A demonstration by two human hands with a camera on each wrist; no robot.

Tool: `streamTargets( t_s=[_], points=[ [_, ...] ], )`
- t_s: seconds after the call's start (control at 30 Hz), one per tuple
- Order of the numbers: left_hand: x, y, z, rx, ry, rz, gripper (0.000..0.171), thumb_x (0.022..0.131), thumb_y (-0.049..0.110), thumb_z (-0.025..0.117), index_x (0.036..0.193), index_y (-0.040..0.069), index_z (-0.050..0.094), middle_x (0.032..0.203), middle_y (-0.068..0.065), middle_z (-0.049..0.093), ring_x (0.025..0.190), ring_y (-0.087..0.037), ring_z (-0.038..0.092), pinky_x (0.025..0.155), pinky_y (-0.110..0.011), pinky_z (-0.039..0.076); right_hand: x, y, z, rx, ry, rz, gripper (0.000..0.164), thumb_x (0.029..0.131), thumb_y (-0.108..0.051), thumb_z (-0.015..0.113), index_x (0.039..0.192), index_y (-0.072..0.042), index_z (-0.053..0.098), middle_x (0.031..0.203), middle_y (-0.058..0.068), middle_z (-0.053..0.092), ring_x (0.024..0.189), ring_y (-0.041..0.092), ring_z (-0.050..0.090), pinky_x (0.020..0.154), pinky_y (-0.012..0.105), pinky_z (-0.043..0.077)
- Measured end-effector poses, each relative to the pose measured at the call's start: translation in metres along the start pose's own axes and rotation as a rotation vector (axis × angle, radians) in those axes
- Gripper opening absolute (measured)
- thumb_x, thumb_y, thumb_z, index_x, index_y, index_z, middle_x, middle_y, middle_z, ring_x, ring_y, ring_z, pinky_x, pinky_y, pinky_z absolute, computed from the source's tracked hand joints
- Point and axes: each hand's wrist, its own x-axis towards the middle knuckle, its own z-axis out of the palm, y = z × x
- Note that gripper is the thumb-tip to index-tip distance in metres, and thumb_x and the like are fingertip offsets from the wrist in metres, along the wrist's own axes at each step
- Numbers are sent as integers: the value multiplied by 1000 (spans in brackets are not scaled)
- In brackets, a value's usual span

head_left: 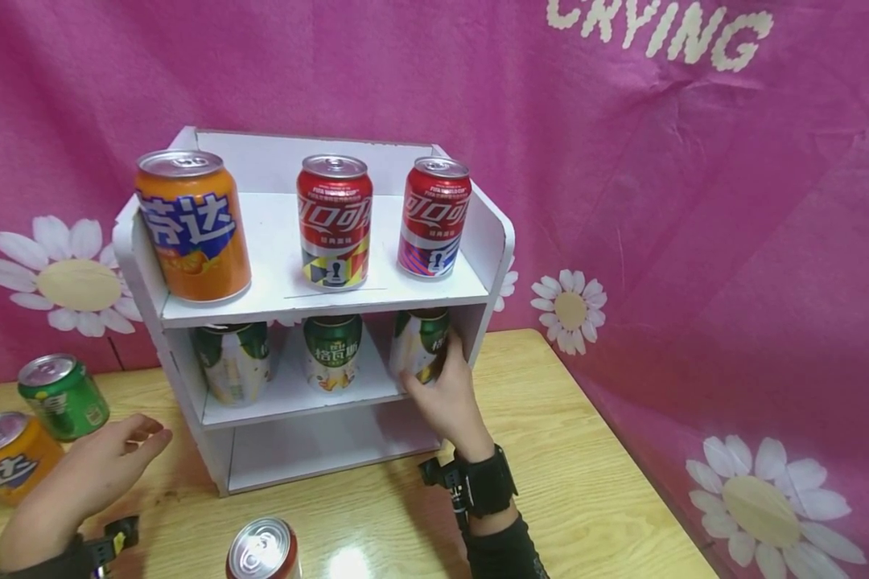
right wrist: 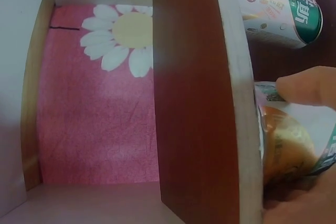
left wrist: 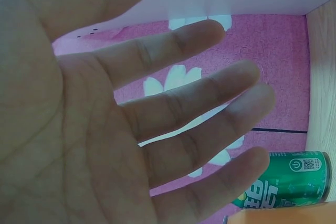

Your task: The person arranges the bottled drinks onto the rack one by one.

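Observation:
My right hand (head_left: 450,402) grips a green-and-white can (head_left: 414,342) at the right end of the white rack's middle shelf (head_left: 365,392). In the right wrist view the thumb (right wrist: 304,87) lies against that can's side, near the shelf edge. Two matching cans share the shelf: one in the middle (head_left: 332,354), another at the left (head_left: 233,366). My left hand (head_left: 101,466) is held left of the rack, holding nothing; its fingers are spread and nearly straight in the left wrist view. Beside it are an orange can (head_left: 14,462) and a green can (head_left: 65,402).
On the rack's top shelf (head_left: 271,249) stand a larger orange can (head_left: 195,233) and two red cans, one central (head_left: 335,225), one at right (head_left: 434,221). Another red-sided can (head_left: 264,551) stands on the wooden table (head_left: 572,474) in front. A pink cloth (head_left: 666,209) hangs behind and at right.

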Motion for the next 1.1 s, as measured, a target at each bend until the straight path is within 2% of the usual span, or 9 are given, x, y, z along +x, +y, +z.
streamTargets(
  t_s=[0.2,0.43,0.7,0.9,1.1],
  points=[
    [0,2,1,-2,5,6,57,91,47,35,107,-5,52,100,-24,57,88,-39,53,65,-49,44,0,2,1,-11,7,3,82,70,-21,70,134,-4,21,117,14,44,103,21,47,87,36,41],
    [-1,1,3,8,35,1,56,91,46,35,106,-5,52,99,-25,56,86,-39,54,64,-49,44,0,3,5,-55,63,-68,81,70,-20,70,132,1,23,117,18,44,103,23,47,87,37,40],
    [-1,-2,4,8,40,9,55,91,46,34,105,-4,53,98,-24,57,85,-39,54,64,-48,44,0,3,4,-64,58,-59,83,71,-21,70,134,-1,19,116,17,44,102,23,48,86,38,42],
    [0,-2,5,8,34,3,55,91,46,34,104,-4,53,97,-23,57,85,-38,54,64,-48,44,0,5,8,-69,108,-131,82,71,-20,71,133,0,22,116,16,44,103,21,47,87,37,41],
    [1,0,2,6,3,-35,60,90,50,33,106,-5,52,98,-25,56,86,-39,53,64,-49,44,0,4,8,-38,104,-121,80,71,-17,68,134,-2,21,116,15,44,103,21,47,87,37,40]
  ],
)
